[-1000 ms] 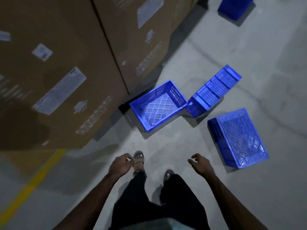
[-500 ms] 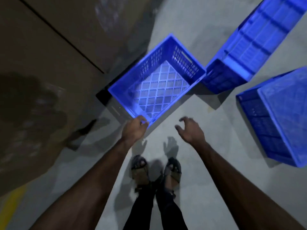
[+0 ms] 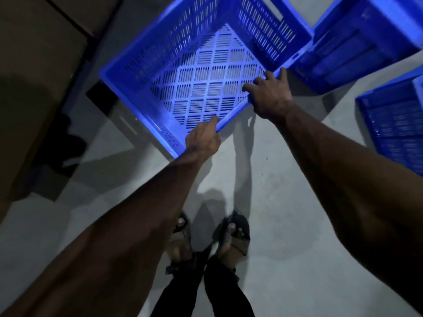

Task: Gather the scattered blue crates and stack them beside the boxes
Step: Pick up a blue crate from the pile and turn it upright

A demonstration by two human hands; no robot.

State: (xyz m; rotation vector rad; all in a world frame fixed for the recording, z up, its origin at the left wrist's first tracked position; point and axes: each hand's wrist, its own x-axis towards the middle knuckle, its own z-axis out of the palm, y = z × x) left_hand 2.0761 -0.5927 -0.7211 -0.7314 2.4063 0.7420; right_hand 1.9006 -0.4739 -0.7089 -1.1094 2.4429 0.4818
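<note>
So you're leaning over the open-topped blue crate point(image 3: 206, 88) and both hands are grabbing its near rim. Your left hand point(image 3: 202, 139) is gripping the edge close to the corner that's pointing at your feet; the thumb is lying over the top of the rim and the other fingers are tucked out of sight below it. Your right hand point(image 3: 270, 96) is grasping the same edge further along, with the fingers curling over the rim and down into the crate.

The crate is sitting mouth up, turned corner-on to you, just beside the cardboard boxes point(image 3: 34, 65) on your left. Honestly can't tell whether it's resting on the floor point(image 3: 286, 202) or hanging a bit off it.

A second blue crate point(image 3: 357, 42) is lying on its side at the upper right, right up against the far right corner of the one you're holding; touching or not, I can't say. A third blue crate point(image 3: 398, 126) is sitting at the right edge, near your right arm and apart from the other two. Your sandals point(image 3: 238, 234) are standing together on the grey concrete, just behind the crate's near corner.
</note>
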